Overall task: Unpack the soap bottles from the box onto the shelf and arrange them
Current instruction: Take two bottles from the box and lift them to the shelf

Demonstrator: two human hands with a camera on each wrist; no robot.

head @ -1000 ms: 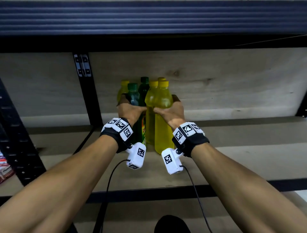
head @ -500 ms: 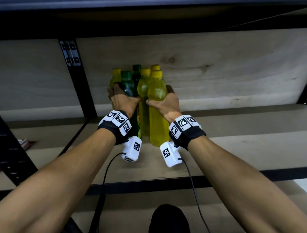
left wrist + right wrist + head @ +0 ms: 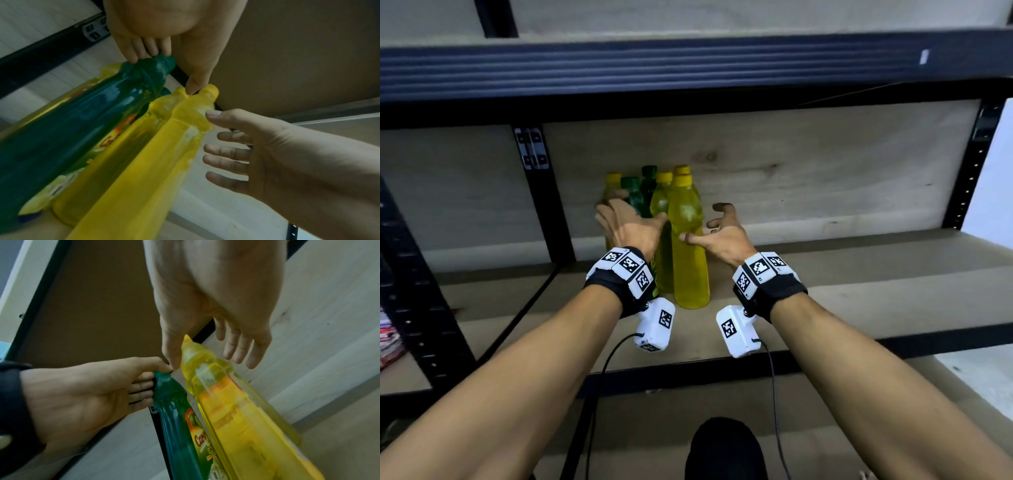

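Several yellow and green soap bottles stand upright in a tight cluster on the shelf board (image 3: 859,291), against the back panel. The front yellow bottle (image 3: 688,253) (image 3: 154,162) (image 3: 236,410) is nearest me. My left hand (image 3: 630,222) (image 3: 179,65) lies with straight fingers against the green bottle (image 3: 633,192) (image 3: 82,121) (image 3: 170,402) on the cluster's left side. Its thumb reaches between the yellow necks. My right hand (image 3: 722,233) (image 3: 216,296) hovers to the right of the cluster with fingers spread. Only its thumb touches the front yellow bottle's shoulder.
A black upright post (image 3: 544,205) stands just left of the bottles and another post (image 3: 969,164) at the far right. The upper shelf beam (image 3: 688,65) runs overhead. Coloured packets (image 3: 388,339) lie at the far left. The board stretches right of the cluster.
Both hands were pressed round the bottle cluster; now the right hand has come off to the right with fingers spread, and the left hand's fingers have straightened against the green bottle.
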